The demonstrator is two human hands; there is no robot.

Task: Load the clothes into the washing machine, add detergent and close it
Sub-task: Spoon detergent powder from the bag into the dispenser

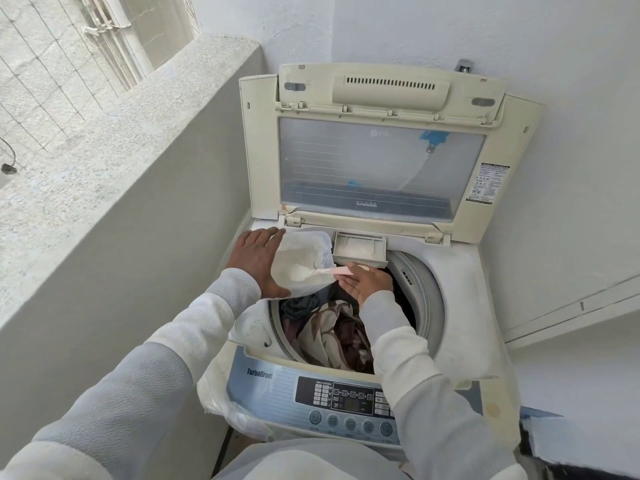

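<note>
A top-loading washing machine [460,271] stands with its lid [381,161] raised upright. Dark and patterned clothes [329,330] fill the drum. My left hand [258,259] holds a translucent tub of white detergent powder [304,261], tilted over the drum's left rim, with the fingers spread along its side. My right hand [365,282] pinches the pink handle of a scoop [337,271] whose bowl lies in the powder. Just behind the tub, the detergent drawer [360,249] is pulled open with a little white powder in it.
A grey concrete parapet wall [138,174] runs close along the machine's left side. White walls close in behind and on the right. The control panel [332,400] faces me at the front edge, with a white plastic sheet [221,393] hanging at its left corner.
</note>
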